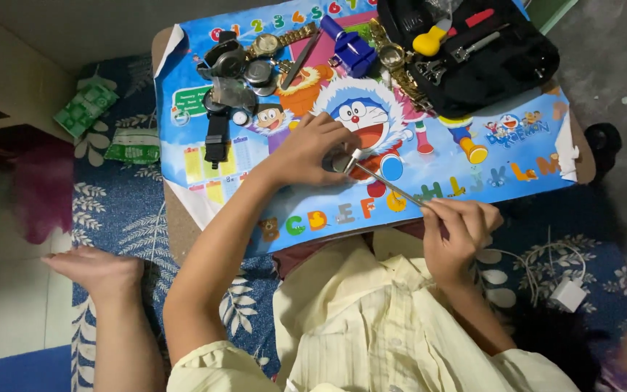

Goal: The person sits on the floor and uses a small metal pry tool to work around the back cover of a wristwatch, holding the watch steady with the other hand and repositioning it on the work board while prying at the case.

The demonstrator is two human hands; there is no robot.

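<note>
A small round watch case is pinned against the cartoon-printed mat that covers the counter, roughly at its middle, under the fingers of the left hand. That grip is pressed down around the case, fingers curled over its rim; how much of the case is covered cannot be judged exactly. A slender metal tool is pinched in the right hand, thumb and fingers closed on its near end, and its far tip is laid against the case beside the left fingertips. The work is judged to be in progress: the tool is engaged with the case, and no separated cover or part is seen lying beside it, so the opening or adjusting appears unfinished. The left forearm is stretched forward from the lower left, wrist bent down onto the mat; the right forearm is held close to the body, the hand raised just off the near edge of the counter. At the far left of the mat, several watches and watch parts are gathered, with a black strap below them. A blue holder block and an open black tool pouch are set along the far edge. Another person's hand is seen resting at the lower left, off the counter.
</note>
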